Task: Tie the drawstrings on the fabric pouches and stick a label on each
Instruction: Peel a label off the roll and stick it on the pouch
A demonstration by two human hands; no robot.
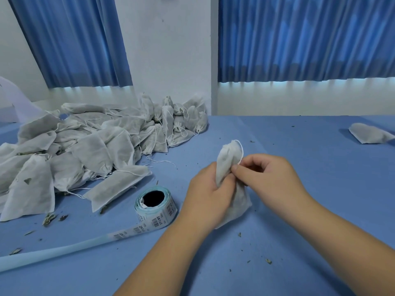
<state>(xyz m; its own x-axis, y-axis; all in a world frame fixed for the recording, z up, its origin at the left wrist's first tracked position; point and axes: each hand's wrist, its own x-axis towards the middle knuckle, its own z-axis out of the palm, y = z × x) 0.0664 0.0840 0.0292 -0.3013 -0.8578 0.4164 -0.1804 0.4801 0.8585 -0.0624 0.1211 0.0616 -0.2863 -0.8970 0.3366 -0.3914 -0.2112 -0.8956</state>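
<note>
A white fabric pouch [227, 159] stands upright at the middle of the blue table, its neck gathered. My left hand [208, 195] grips the pouch around its neck from the left. My right hand [267, 174] pinches the thin white drawstring [241, 147] at the neck from the right; the string loops up over the pouch top. A roll of barcode labels [155, 202] lies just left of my left hand, its strip [64, 248] trailing toward the front left edge.
A large heap of several white pouches [89, 146] covers the left back of the blue table [299, 210]. One lone pouch [368, 133] lies at the far right. Dried leaf bits are scattered about. A white wall and blue curtains stand behind.
</note>
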